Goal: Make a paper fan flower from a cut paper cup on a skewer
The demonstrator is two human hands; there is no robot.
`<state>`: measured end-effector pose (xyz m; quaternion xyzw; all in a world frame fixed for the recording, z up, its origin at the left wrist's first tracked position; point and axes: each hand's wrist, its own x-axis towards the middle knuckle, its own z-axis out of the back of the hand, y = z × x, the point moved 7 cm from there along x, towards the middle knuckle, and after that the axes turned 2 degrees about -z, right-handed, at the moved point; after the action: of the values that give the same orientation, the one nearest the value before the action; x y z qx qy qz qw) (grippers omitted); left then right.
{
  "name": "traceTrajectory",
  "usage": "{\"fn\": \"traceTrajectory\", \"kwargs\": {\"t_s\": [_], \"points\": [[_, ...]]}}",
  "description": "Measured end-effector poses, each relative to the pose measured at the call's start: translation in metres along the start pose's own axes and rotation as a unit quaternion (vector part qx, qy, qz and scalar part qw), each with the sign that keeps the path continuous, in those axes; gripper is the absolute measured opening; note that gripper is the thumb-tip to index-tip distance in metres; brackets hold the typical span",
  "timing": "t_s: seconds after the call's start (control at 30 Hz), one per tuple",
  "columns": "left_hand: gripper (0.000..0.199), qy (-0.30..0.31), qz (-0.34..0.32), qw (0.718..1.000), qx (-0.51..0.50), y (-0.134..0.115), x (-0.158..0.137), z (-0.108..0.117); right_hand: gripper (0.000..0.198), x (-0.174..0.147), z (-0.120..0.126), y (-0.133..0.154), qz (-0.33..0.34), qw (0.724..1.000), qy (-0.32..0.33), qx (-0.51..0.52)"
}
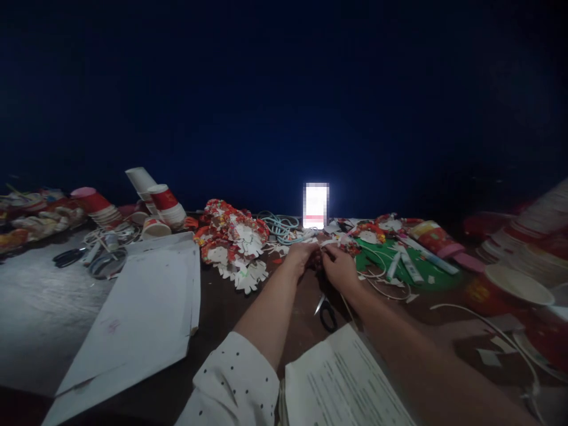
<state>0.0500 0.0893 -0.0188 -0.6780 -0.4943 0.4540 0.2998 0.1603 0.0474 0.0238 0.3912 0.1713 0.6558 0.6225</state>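
Note:
My left hand (pixel 302 255) and my right hand (pixel 341 266) meet over the dark table, their fingers drawn together close to each other. What they pinch is small and dim, and I cannot make it out. A thin pale strand (pixel 348 309) runs down beside my right wrist. Just below the hands lie scissors (pixel 327 315) with black handles. Beyond the fingers a bright screen (pixel 315 204) stands upright, its content blurred out. A heap of red and white flower-shaped paper cutouts (pixel 235 242) lies left of my left hand.
White boards (pixel 146 302) lie at left, with paper cups (pixel 166 207) behind them. At right are a green sheet (pixel 426 260) with white tubes (pixel 410 265), more cups (pixel 517 284) and loose white cord (pixel 497 328). A printed booklet (pixel 346 378) is nearest me. Blue cord (pixel 279 223) lies behind.

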Motion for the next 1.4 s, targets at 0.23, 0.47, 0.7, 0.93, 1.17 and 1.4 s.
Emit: {"fn": "traceTrajectory", "kwargs": {"t_s": [0.23, 0.47, 0.7, 0.93, 1.17, 1.4], "points": [[0.013, -0.021, -0.015, 1.000, 0.012, -0.003, -0.006, -0.001, 0.039, 0.001, -0.006, -0.003, 0.016, 1.000, 0.003, -0.001], [0.020, -0.047, 0.001, 0.999, 0.020, -0.003, -0.008, 0.004, 0.041, 0.001, -0.008, -0.005, 0.029, 0.999, 0.002, -0.023], [0.016, -0.039, 0.005, 0.999, 0.032, 0.001, -0.001, 0.007, 0.039, -0.002, -0.005, 0.002, 0.076, 0.997, -0.017, -0.021], [0.023, -0.029, -0.004, 0.999, 0.031, -0.002, -0.005, 0.007, 0.038, -0.001, -0.003, 0.003, 0.091, 0.995, -0.001, -0.046], [0.019, -0.020, 0.023, 0.999, 0.013, -0.005, -0.010, 0.003, 0.038, 0.000, -0.004, 0.005, 0.113, 0.990, 0.001, -0.080], [0.020, -0.015, 0.019, 1.000, 0.014, -0.006, -0.013, 0.001, 0.037, -0.002, -0.006, 0.010, 0.103, 0.981, 0.038, -0.160]]}}
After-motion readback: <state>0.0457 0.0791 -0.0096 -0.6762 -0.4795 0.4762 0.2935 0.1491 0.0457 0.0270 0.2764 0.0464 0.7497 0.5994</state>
